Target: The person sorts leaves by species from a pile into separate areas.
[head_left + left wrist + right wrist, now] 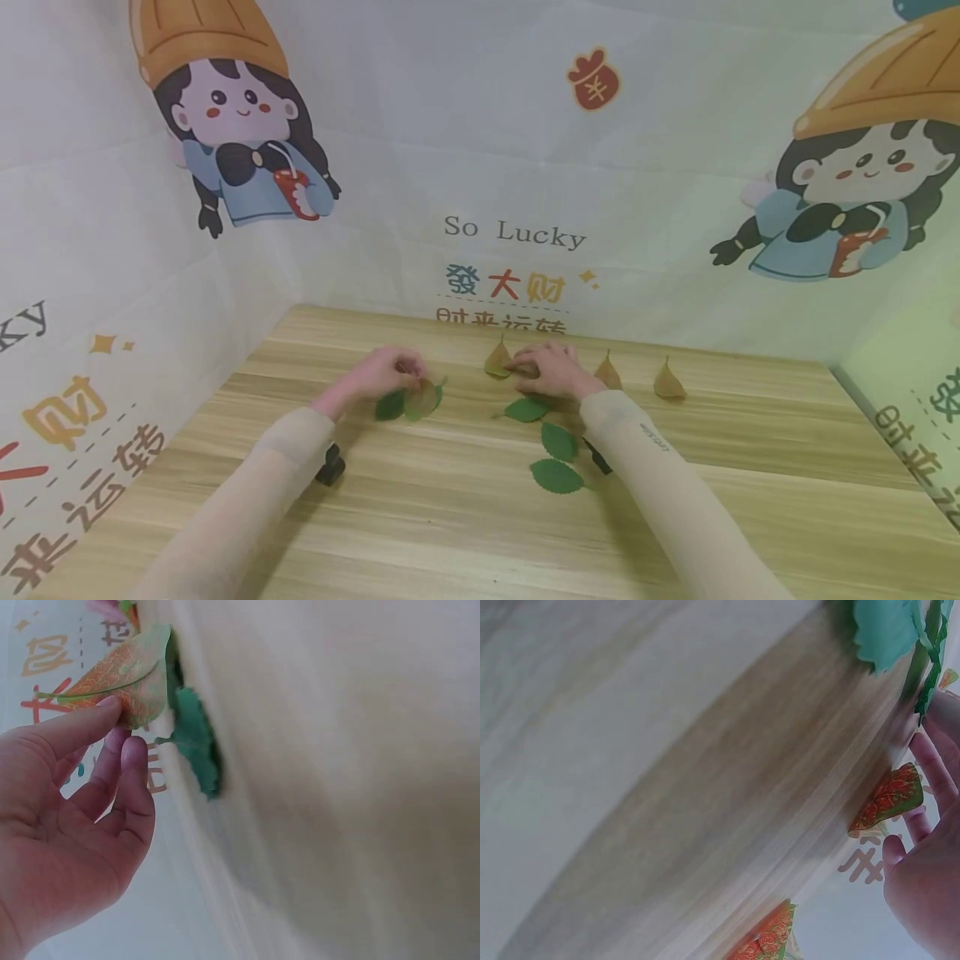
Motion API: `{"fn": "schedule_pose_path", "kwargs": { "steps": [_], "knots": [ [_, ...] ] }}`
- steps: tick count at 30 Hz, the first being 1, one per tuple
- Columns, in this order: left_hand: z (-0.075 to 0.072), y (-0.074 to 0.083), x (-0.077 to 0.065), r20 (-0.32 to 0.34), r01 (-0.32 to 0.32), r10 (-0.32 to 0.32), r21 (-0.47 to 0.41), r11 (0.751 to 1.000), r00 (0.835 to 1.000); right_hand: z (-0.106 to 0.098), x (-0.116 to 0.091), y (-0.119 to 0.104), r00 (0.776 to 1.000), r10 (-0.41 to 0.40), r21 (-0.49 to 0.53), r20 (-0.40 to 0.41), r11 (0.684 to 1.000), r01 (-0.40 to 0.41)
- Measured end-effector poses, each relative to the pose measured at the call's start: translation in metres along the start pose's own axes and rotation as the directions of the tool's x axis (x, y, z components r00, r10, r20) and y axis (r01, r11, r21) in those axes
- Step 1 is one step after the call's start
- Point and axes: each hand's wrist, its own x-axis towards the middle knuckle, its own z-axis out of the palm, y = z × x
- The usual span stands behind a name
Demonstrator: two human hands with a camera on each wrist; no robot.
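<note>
My left hand (390,372) pinches an orange-and-green leaf (127,679) between thumb and fingertips, its stalk pointing away from the table. Just behind the held leaf lies a toothed green leaf (196,742), partly covered in the head view. Farther right, my right hand (551,369) is low over the back of the table, its fingers stretched toward the left. One fingertip overlaps the edge of a brownish leaf (498,360). A green leaf (527,409) lies just below this hand. In the right wrist view, a red-orange leaf (889,799) shows beside the fingers.
Two more brownish leaves, one partly behind the right wrist (607,371) and one farther right (670,381), lie near the back edge. Green leaves (557,476) lie in a curved row at mid-table. A printed cloth (390,208) hangs behind the wooden table (420,517).
</note>
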Motion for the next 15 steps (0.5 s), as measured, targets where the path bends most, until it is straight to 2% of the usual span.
{"fn": "schedule_pose_path", "kwargs": {
  "steps": [7,15],
  "knots": [
    [-0.01,0.012,0.012,-0.002,0.093,-0.094,-0.099,0.991,0.996,-0.001,-0.001,0.0,1.0,0.001,0.012,0.006,1.0,-0.001],
    [-0.014,0.01,0.04,-0.019,0.105,-0.109,-0.154,0.982,0.994,-0.001,-0.002,0.0,1.0,-0.003,0.025,0.007,1.0,0.003]
  ]
}}
